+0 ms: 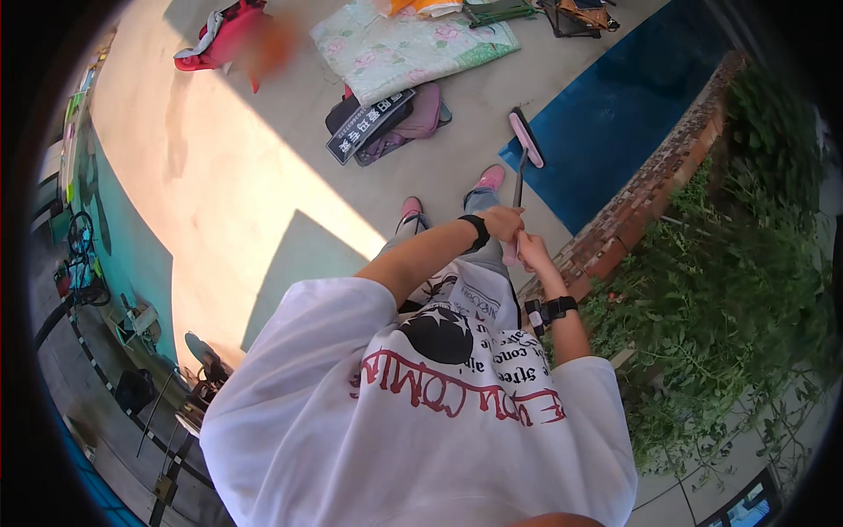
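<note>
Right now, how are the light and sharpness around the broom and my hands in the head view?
Head view: hard sun on the concrete floor; both hands, left hand and right hand, grip the broom in shade, sharp enough; orange blur near the red item; fisheye bends the brick edging.

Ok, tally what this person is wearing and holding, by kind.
Long-handled pink push broom: 1, gripped by both hands (left hand, right hand)
Pink shoes: 2
Black wrist straps: 2
White printed T-shirt: 1
Total: 6
</note>
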The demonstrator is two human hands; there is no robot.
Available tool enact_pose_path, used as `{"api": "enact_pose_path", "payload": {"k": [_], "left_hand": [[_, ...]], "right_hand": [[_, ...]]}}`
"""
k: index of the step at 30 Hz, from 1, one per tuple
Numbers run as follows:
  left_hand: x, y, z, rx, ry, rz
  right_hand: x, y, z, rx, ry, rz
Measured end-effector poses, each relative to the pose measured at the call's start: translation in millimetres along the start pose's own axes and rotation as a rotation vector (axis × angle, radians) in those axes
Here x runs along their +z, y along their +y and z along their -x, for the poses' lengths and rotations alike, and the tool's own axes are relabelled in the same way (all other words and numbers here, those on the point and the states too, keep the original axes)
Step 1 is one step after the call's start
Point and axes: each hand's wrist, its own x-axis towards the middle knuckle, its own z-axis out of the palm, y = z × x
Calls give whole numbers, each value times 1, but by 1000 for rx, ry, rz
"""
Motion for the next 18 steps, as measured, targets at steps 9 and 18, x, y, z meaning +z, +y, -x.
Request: {"api": "enact_pose_path", "payload": {"k": [9, 18], "left_hand": [[50, -14, 110, -516, -290, 395], [116, -106, 131, -868, 1, 94]], "right_hand": [[78, 33, 32, 276, -315, -255], [80, 127, 45, 406, 71, -677]]}}
